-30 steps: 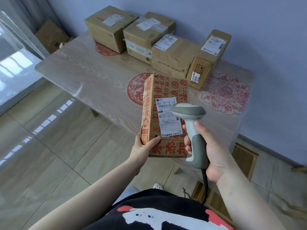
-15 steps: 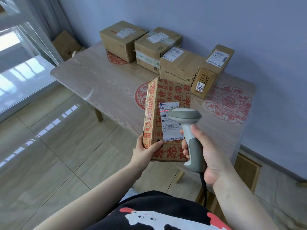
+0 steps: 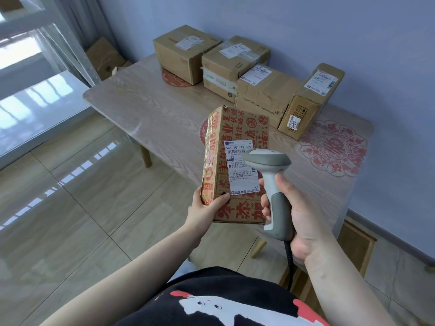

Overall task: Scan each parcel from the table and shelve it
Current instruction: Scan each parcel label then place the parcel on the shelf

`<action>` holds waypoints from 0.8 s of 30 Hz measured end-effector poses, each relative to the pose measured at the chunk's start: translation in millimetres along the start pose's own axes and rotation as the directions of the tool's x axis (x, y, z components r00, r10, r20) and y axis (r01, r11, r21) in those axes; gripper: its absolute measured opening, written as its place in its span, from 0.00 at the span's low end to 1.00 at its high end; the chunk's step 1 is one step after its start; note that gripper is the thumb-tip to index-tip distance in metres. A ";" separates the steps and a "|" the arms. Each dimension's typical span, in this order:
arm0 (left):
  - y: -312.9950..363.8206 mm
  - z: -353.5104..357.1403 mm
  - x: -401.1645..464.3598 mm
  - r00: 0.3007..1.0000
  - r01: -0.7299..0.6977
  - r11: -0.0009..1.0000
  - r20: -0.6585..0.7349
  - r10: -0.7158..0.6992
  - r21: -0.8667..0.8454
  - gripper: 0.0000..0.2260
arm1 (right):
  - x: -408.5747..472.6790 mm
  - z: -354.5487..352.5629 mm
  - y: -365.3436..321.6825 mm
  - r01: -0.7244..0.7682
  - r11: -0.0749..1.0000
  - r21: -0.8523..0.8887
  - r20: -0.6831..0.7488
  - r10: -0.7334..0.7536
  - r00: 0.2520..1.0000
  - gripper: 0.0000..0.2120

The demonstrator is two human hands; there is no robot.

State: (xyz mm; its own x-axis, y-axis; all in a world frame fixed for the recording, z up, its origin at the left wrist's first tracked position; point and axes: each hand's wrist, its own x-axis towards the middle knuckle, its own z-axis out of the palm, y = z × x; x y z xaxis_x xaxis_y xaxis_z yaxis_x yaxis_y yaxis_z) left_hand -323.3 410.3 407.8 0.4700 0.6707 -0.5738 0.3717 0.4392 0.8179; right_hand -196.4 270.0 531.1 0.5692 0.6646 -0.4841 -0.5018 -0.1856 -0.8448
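Your left hand [image 3: 207, 209] grips the lower left corner of the parcel [image 3: 235, 165], thumb across its printed front and the other fingers hidden behind, holding it upright in the air over the table's near edge. Your right hand [image 3: 297, 212] is curled round the grip of the scanner [image 3: 270, 182], whose head sits just in front of the parcel's label [image 3: 239, 165], covering the label's right edge. The scanner's cord [image 3: 289, 257] drops from the handle past your wrist. Beyond the parcel, the table [image 3: 153, 109] has a wide bare stretch toward its left corner. Four boxes [image 3: 263, 90] stand in a row along the far edge by the wall, each touching or just beside the next. To your left lies open floor [image 3: 70, 208], and the shelf [image 3: 47, 95] stands at the far left, its corner near the table's left end.
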 end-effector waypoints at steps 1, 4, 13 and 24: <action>1.9 -5.4 -1.1 1.000 0.004 1.000 -0.010 -0.005 -0.022 0.50 | 2.7 2.8 0.1 -0.004 1.000 -0.004 0.010 0.004 1.000 0.29; 7.3 -27.8 -3.8 0.997 0.020 0.997 -0.069 -0.025 -0.076 0.45 | 14.0 16.8 1.5 -0.013 1.000 -0.027 0.048 0.014 0.999 0.26; 25.2 -136.7 -7.4 0.947 -0.002 0.969 -0.312 -0.077 -0.246 0.32 | 55.4 112.3 10.5 -0.058 0.990 -0.129 0.180 0.081 0.980 0.21; 70.0 -330.6 20.0 0.880 -0.114 0.943 -0.473 -0.050 -0.312 0.32 | 118.1 311.6 8.5 0.050 0.972 -0.232 0.265 0.013 0.964 0.22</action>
State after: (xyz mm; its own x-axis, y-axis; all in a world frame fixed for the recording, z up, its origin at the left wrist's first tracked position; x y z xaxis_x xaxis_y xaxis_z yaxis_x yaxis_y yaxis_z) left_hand -552.6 652.1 467.8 0.0160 0.8508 -0.5253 0.0472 0.5241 0.8503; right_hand -336.5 572.4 537.8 0.3696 0.8302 -0.4174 -0.3081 -0.3143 -0.8979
